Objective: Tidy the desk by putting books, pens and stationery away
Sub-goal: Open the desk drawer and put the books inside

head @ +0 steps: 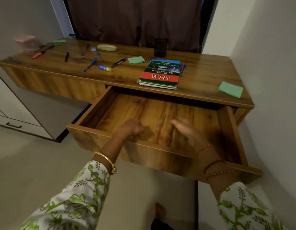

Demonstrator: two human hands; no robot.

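Note:
A wooden drawer [100, 130] stands pulled out under the desk [210, 72], and its inside is bare. My left hand [132, 127] hovers over the drawer's front edge with fingers curled and nothing in it. My right hand [187, 130] is over the drawer, fingers spread, holding nothing. On the desk lies a stack of books [161, 73] topped by a green and red "WHY" book. Several pens [90, 64], a glue stick [104, 68], a red marker [38, 55] and green sticky-note pads [136, 60] are scattered to its left. A black mesh pen holder [160, 47] stands behind the books.
Another green pad [230, 89] lies at the desk's right end, near the wall. A cream stapler [107, 47] and a pink note block [28, 41] sit at the back left. A white cabinet [14, 113] stands to the left. A dark curtain [135, 20] hangs behind.

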